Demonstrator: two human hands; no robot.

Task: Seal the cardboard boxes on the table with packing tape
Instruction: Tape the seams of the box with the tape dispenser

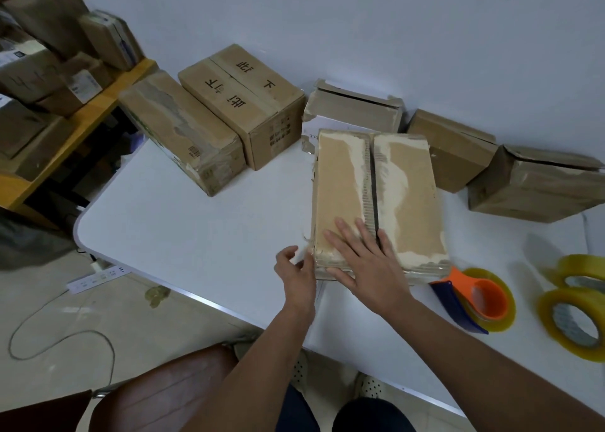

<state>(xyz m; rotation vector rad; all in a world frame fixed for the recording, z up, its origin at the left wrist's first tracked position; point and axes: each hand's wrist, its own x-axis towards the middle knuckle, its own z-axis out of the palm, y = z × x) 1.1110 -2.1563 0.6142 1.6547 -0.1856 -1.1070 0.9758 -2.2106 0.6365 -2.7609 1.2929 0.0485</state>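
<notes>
A flat cardboard box (pixel 406 196) lies in front of me on the white table (pixel 183 232), its two top flaps meeting along a dark centre seam. My right hand (pixel 363 261) presses flat on the near left flap with straight fingers. My left hand (pixel 296 274) sits at the box's near left corner, fingers curled against its side edge; what it pinches is too small to tell. A tape dispenser (pixel 474 297) with an orange core and blue blade guard rests just right of the box.
Two loose rolls of yellowish tape (pixel 576 320) lie at the right edge. Several other boxes (pixel 242 104) line the back of the table against the wall. A wooden shelf (pixel 82 117) stacked with parcels stands at the left. A power strip lies on the floor.
</notes>
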